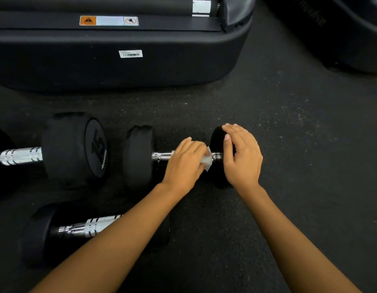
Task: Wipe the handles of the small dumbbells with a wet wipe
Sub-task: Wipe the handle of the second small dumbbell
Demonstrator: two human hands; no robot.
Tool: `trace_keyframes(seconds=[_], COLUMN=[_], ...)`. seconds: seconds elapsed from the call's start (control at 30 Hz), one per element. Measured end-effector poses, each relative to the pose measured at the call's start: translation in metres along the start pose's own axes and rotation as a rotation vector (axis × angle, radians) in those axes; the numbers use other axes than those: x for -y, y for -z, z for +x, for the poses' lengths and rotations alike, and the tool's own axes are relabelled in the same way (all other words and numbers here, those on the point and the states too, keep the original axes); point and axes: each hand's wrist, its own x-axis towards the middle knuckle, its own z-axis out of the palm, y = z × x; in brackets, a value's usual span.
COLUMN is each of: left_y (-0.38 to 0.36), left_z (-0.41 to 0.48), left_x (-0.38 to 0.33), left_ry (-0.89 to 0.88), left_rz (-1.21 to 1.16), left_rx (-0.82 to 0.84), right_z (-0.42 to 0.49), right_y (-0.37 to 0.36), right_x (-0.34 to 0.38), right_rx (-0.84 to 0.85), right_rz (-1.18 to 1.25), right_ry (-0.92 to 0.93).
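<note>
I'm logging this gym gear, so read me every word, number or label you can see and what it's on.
"15": end face of the larger dumbbell.
"impulse": black casing, upper right.
Barcode label on the black machine base: too small to read.
Orange warning sticker above it: pictograms, no legible words.

Matt black rubber dumbbell heads (139,155), shiny chrome metal handle (162,155) with knurled bands, thin white damp-looking wipe (207,160), rough speckled black rubber floor (289,144).
</note>
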Motion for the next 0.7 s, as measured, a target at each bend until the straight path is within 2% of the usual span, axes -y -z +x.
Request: trace_keyframes(seconds=[0.23, 0.37, 0.53, 0.6, 0.7], left_y=[-0.005, 0.006, 0.004, -0.001, -0.006], left_z=[0.006, -0.008, 0.014, 0.023, 0.021], left_x=[-0.006, 0.007, -0.005, -0.011, -0.012], left_ry=[0.003, 0.138, 0.307, 0.309, 0.219], left_rz=[0.008, 0.088, 0.229, 0.237, 0.201], left_rx=[0.057, -0.011, 0.169, 0.203, 0.22], right_z=[0.0, 0.0, 0.0, 0.0, 0.0], right_y=[0.001, 0.0, -0.001, -0.001, -0.001], right_x=[0.0, -0.001, -0.001, -0.002, -0.001], right_rx=[0.009, 0.0, -0.001, 0.002, 0.004], right_rz=[0.006, 0.002, 0.001, -0.005, -0.002], right_ry=[-0.002, 0.0, 0.0, -0.003, -0.002])
